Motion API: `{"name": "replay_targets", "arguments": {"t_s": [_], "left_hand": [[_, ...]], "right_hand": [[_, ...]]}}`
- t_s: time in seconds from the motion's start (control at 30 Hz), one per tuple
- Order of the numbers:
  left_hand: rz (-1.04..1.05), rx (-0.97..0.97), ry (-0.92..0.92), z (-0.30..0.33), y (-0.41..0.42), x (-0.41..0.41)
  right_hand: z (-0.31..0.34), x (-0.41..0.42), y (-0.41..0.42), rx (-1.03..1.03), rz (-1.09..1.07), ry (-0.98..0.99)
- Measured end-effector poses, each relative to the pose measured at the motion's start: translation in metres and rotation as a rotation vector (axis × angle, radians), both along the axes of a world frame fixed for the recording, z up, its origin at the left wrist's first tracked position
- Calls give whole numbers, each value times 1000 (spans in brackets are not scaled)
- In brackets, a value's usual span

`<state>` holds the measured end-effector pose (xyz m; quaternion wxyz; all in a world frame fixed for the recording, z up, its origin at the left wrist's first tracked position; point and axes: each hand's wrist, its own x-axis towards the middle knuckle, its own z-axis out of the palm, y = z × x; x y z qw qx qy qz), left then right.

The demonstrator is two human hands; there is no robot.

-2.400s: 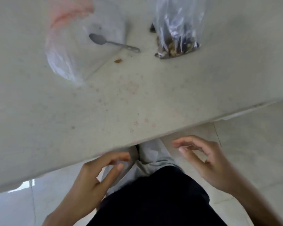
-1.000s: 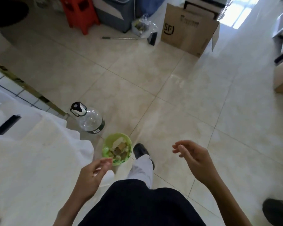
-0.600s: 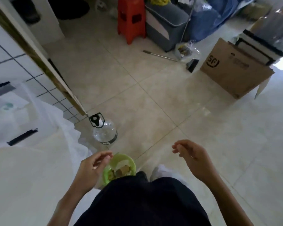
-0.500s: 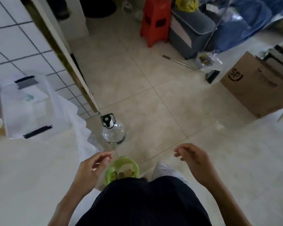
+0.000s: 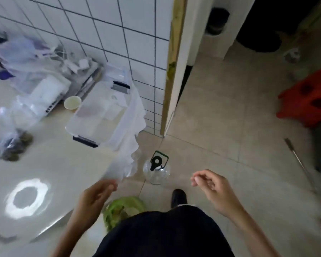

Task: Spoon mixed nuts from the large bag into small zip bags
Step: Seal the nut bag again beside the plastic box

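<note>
A clear plastic bag with dark mixed nuts (image 5: 9, 143) lies blurred at the far left on the pale table (image 5: 59, 169). My left hand (image 5: 95, 199) hovers at the table's near right corner, fingers loosely apart and holding nothing. My right hand (image 5: 213, 190) hangs over the floor tiles, fingers curled but apart, also holding nothing. Neither hand touches the bag. No spoon or small zip bag shows in this view.
On the table stand a clear lidded box with black latches (image 5: 102, 112), a paper cup (image 5: 72, 102) and a heap of plastic bags (image 5: 30, 67). On the floor are a green bin (image 5: 122, 208), a clear water jug (image 5: 157, 170) and a red stool (image 5: 308, 101). A tiled wall and door frame (image 5: 174, 71) stand behind.
The view has swung left from the open floor back toward the table and tiled wall. Both hands stay raised and hold nothing; the nut bag has come back into view at the left.
</note>
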<state>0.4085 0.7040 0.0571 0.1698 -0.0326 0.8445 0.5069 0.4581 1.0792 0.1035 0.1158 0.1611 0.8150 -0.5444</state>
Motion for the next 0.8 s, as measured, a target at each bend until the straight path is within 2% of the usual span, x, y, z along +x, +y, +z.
{"name": "replay_targets", "arguments": {"t_s": [0.2,0.3,0.4,0.5,0.63,0.8], "left_hand": [[339,-18,-52,8,45,30],[485,-28,-65,8,56,48],[609,-22,-54,4,57,49],[689,7,-43,-2,52,38],[770,36,3,-2,39,23],[799,36,7,-7,23,17]], "right_hand": [[5,-144,32,80,464,-70],[1,-202,4,96,664,-61],[-8,-250,-47,58,749,-107],[-19,-286,-106,-61,651,-266],[-38,-320,-171,-265,350,-519],[-70,-325,-202,-253,188,-556]]}}
